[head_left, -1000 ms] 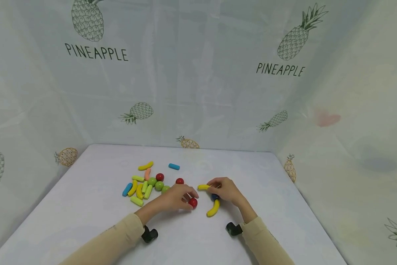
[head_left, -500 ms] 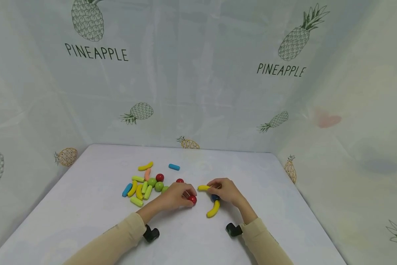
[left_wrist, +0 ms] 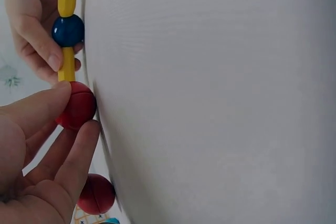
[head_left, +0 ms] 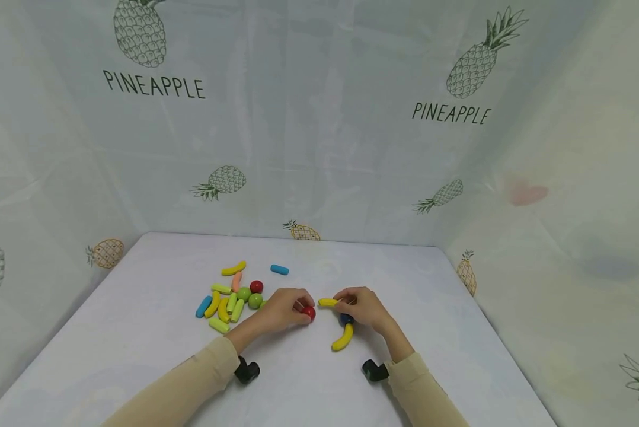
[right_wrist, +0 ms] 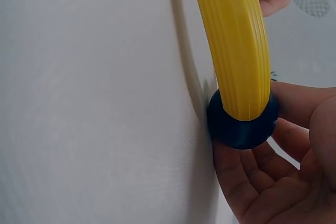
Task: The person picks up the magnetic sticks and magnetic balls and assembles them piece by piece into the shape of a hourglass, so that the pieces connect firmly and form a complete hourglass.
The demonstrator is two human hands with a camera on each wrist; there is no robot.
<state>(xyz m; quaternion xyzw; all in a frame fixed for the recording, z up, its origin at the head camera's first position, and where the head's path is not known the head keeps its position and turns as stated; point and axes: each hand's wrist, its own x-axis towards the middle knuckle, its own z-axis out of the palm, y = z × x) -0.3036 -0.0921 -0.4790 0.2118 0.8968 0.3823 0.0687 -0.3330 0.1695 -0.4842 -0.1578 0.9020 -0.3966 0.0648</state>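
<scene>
Left grip [head_left: 284, 308] pinches a red ball [head_left: 309, 314] between thumb and fingers; right grip [head_left: 363, 305] pinches the far yellow piece [head_left: 327, 302] close against the blue ball [head_left: 346, 319]. Use the blue ball as reference. The near yellow piece [head_left: 343, 337] extends from its near side, one end meeting the ball; the far yellow piece projects to its left, free tip outward. The red ball is held left of the blue ball, near that tip — apart in the head view, overlapping in the left wrist view. A green ball [head_left: 255, 300] and a blue peg [head_left: 279, 270] lie on the counter [head_left: 309, 379], left of the blue ball and farther back. Step in hand, as judged: bringing the red ball to the free tip for joining. The next move calls for a steady right grip, axes aligned and a straight push — any hole in the red ball cannot be seen, so confirm its facing first.
</scene>
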